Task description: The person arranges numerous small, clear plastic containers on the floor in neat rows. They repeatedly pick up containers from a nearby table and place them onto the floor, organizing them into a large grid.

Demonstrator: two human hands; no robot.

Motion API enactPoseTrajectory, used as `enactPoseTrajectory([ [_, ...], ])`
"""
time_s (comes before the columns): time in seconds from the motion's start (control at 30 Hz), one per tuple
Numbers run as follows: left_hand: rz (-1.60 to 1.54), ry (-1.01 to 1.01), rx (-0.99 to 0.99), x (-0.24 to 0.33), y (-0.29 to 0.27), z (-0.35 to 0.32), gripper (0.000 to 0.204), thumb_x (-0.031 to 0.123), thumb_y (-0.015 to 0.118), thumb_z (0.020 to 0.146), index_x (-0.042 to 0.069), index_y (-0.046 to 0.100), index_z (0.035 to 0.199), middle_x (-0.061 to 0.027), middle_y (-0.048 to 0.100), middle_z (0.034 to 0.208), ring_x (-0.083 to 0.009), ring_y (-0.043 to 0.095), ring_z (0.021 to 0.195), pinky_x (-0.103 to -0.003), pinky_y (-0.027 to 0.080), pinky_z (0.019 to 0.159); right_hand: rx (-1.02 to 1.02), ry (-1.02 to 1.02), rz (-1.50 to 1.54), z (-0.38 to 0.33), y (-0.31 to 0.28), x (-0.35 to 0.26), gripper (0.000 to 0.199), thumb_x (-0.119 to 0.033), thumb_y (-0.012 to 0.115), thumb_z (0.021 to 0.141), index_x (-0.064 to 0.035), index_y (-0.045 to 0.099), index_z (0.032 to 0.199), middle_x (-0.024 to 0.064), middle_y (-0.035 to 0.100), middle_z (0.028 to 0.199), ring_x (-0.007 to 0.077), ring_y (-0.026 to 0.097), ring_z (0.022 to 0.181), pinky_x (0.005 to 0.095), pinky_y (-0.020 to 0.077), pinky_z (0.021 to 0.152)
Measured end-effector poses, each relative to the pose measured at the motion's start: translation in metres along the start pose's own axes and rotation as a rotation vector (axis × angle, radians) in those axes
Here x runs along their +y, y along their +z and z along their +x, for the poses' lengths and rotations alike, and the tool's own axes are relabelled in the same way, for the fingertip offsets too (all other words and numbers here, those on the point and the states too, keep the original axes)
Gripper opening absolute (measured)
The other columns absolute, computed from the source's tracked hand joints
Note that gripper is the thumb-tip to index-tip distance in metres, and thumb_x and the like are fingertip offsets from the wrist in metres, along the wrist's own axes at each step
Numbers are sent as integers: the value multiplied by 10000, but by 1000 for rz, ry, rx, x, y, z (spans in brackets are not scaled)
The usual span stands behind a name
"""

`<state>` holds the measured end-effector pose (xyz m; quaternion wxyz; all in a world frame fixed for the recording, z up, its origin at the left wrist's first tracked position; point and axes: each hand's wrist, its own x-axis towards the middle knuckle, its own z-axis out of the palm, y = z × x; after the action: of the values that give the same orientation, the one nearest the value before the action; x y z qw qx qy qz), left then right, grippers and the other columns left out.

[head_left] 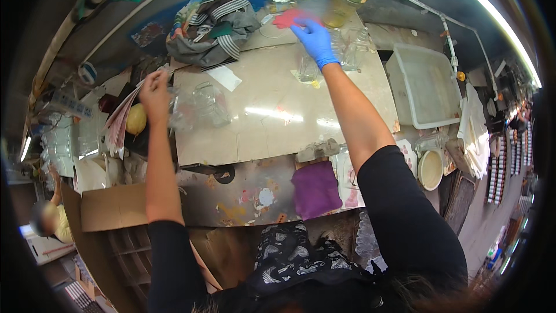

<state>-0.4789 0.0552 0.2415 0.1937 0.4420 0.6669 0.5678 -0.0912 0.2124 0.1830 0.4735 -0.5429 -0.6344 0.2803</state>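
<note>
My right hand (316, 42), in a blue glove, reaches to the far side of the table, its fingertips closed on a pink cloth (285, 19). Just beyond the hand stands a yellowish clear jar (346, 4). Clear glass pieces (351, 52) are close beside the wrist. My bare left hand (154, 97) is at the table's left edge with its fingers curled in; whatever they hold is too small to make out. Next to it are pinkish printed sheets (123, 117) and a yellow rounded object (136, 119). Transparent containers (204, 104) rest on the table to its right.
A heap of grey striped cloth (215, 32) lies at the far left of the table (272, 90). To the right is a white plastic tub (427, 86). A folded purple cloth (316, 190) lies at the near edge, a cardboard box (113, 207) at lower left. Another person (52, 220) is far left.
</note>
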Motion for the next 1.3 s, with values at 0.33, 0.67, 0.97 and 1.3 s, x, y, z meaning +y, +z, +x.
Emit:
enactPoseTrajectory([
  [0.33, 691, 28, -652, 78, 8, -27, 520, 318, 801, 750, 28, 612, 1138, -156, 654, 795, -247, 626, 721, -345, 493, 691, 208, 88, -173, -35, -49, -59, 485, -331, 744, 818, -37, 626, 1185, 114, 658, 749, 163, 632, 623, 322, 495, 493],
  [0.67, 846, 92, -799, 27, 43, -10, 442, 239, 818, 692, 17, 634, 1027, -251, 665, 930, -376, 658, 899, -409, 511, 793, 13, 191, -470, 3, -83, 27, 285, -230, 595, 833, -16, 677, 1003, 258, 662, 1021, 414, 642, 969, 492, 512, 827],
  [0.97, 672, 413, -864, 125, 10, -56, 215, 105, 672, 868, -16, 505, 928, -34, 424, 779, -127, 392, 729, -272, 389, 650, 250, -6, -188, -167, -180, -68, 319, -328, 634, 830, -49, 593, 978, 209, 654, 859, 434, 627, 777, 495, 512, 712],
  [1.3, 682, 343, -1062, 283, 77, -386, 208, 48, 697, 854, -14, 578, 1012, 34, 434, 752, -39, 369, 642, -203, 294, 538, 410, 382, -323, -605, -405, -114, 340, -274, 656, 874, -92, 591, 1153, 151, 668, 793, 342, 674, 693, 424, 546, 621],
])
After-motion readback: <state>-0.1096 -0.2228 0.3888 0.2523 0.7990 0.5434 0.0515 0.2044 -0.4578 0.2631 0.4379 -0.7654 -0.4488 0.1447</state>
